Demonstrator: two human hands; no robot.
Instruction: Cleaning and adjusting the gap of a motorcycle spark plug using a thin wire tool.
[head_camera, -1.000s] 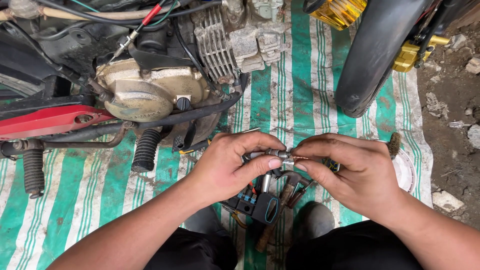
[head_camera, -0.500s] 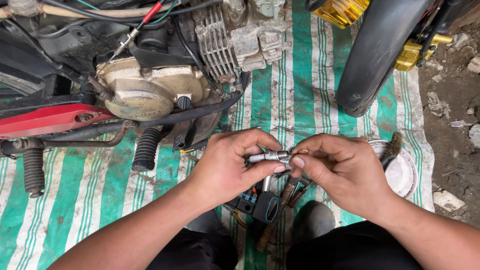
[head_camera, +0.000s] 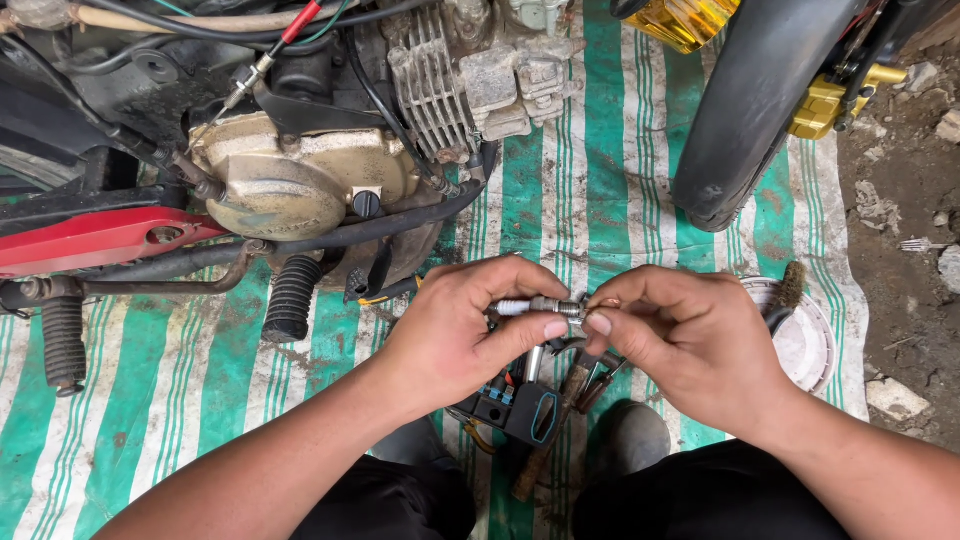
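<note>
"What is down by the knees?"

"A small black plastic tool case (head_camera: 520, 408) and some rusty tools on the green and white striped mat (head_camera: 200, 370)."

"And the hands?"

"They meet just above it. The left hand (head_camera: 455, 335) and right hand (head_camera: 690, 345) each pinch one end of a little white and silver metal spark plug (head_camera: 545, 306), fingers closed tight. Two hands likely keep it steady."

"And past them?"

"A dirty grey metal motorbike engine (head_camera: 290, 180) and a black rubber tyre (head_camera: 750, 110)."
</note>
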